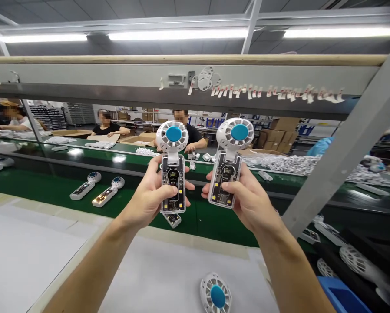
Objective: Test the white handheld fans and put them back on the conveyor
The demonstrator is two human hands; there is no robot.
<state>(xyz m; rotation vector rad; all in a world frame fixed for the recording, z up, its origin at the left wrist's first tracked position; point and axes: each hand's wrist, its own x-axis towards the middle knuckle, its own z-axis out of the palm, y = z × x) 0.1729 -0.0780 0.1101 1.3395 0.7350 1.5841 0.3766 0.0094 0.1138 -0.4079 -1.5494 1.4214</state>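
My left hand [149,198] is wrapped round the clear handle of a small hand-held fan [173,174]. Its white round head with a blue centre points up, and its display and small lights glow. My right hand [243,198] grips a second fan [229,167] of the same kind, tilted slightly right, with no lights showing. Both are held up side by side above the green conveyor belt [45,191]. Another fan [172,218] lies on the belt just below my left hand.
Two more fans [95,191] lie on the belt at left, one lit. A fan head [215,293] rests on the white table [35,252] near me. Fan parts and a blue bin [343,295] sit at right. A grey slanted post [341,148] stands right. People work across the line.
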